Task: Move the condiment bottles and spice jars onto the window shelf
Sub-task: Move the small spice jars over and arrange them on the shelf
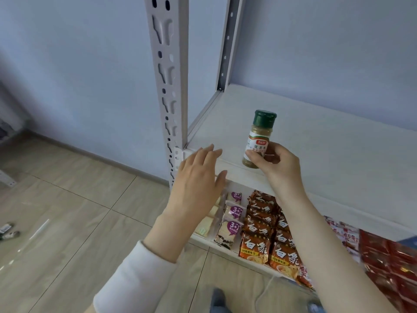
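Three purple-labelled snack packs (230, 229) lie nearest on the lower shelf (225, 247), beside two rows of orange noodle packets (256, 245). Two hands are above them. The left hand (198, 181) is flat with its fingers straight, holding nothing, by the front left corner of the upper shelf (327, 136). The right hand (278, 163) pinches the lower body of the single spice jar (259, 134). The jar is at the shelf's front edge, right of the left hand, upright with a slight tilt and its green cap on top. Whether its base touches the shelf cannot be told.

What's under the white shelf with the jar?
Orange noodle packets and purple snack packs on a lower shelf. The top shelf hides the rest.
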The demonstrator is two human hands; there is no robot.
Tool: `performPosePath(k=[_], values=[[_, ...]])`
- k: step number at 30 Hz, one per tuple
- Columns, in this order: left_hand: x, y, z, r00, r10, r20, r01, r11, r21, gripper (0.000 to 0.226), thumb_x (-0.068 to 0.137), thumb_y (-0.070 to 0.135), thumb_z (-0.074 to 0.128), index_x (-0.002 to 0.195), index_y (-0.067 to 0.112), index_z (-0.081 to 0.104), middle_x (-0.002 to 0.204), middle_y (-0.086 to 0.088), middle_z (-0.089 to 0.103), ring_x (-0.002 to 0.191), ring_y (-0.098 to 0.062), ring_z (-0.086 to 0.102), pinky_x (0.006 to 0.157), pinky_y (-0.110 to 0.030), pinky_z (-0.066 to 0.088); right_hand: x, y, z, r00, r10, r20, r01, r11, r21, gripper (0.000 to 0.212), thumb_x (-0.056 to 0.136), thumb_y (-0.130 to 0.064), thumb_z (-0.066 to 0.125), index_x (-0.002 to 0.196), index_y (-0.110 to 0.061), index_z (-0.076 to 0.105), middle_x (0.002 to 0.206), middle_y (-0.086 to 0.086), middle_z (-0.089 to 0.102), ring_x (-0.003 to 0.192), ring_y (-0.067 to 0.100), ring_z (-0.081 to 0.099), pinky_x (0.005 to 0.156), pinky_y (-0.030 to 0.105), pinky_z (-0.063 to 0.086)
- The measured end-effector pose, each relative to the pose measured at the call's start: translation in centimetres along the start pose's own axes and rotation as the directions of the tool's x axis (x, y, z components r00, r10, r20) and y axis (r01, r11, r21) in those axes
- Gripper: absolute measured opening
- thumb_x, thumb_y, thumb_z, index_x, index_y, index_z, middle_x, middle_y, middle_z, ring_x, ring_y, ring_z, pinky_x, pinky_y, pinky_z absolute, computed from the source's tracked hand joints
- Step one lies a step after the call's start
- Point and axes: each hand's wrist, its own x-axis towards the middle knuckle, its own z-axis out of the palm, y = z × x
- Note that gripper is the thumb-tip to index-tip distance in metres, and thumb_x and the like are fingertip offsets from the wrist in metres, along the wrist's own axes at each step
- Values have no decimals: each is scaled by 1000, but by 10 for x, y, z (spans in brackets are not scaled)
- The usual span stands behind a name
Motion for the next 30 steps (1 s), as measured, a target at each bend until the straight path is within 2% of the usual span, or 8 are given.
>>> performPosePath(k=[3,6,8,12,16,20,23,30], values=[[-36,-21,-11,1000,-20,3,20,1000,-14,46,95,31,44,140,21,36,150,4,32,137,-17,30,111,-30,20,-40,-2,21,999,38,32,-39,999,29,31,75,-31,73,102,-25,60,94,-11,65,90,4,61,79,18,47],[-65,-38,-19,998,-52,-16,52,998,-26,44,95,30,46,137,19,40,147,2,37,135,-18,34,109,-31,23,-73,-6,38,995,51,84,-56,996,64,31,75,-30,73,102,-25,58,92,-15,64,85,-3,60,67,6,46],[-82,-50,-22,995,-95,-24,94,995,-24,44,95,30,46,137,19,41,147,2,38,135,-18,34,109,-31,24,-89,-9,49,989,71,132,-81,994,76,31,75,-30,73,101,-26,58,90,-15,63,82,-5,60,63,5,46],[-110,-76,-23,978,-207,-32,208,977,38,45,95,32,44,139,22,38,147,3,36,135,-19,33,109,-33,24,-110,-9,76,967,88,239,-111,990,83,29,73,-28,75,97,-24,60,93,-5,68,86,5,64,72,18,51],[-141,-99,-27,939,-336,-66,341,937,82,44,95,32,46,138,22,38,147,3,37,134,-19,36,108,-32,26,-128,-13,111,931,86,356,-136,984,118,31,73,-25,76,99,-18,61,83,-11,65,70,-6,62,59,6,48],[-173,-122,-39,890,-444,-106,453,886,96,45,95,31,47,138,21,39,146,1,39,134,-20,35,109,-33,25,-151,-19,154,867,98,488,-185,974,133,28,73,-25,76,96,-19,62,86,-7,66,77,0,63,60,4,47],[-197,-148,-55,845,-511,-161,528,844,93,45,93,29,49,136,18,41,144,-1,41,133,-21,36,109,-33,26,-171,-31,193,816,96,570,-228,960,165,26,74,-19,77,95,-16,63,85,-4,67,72,-1,61,57,5,45],[-254,-243,-114,720,-620,-313,668,741,69,44,91,27,54,132,14,46,141,-4,46,131,-24,40,105,-34,29,-220,-79,317,670,38,741,-248,953,176,32,75,-18,76,103,-13,63,90,1,67,70,1,64,57,6,46]])
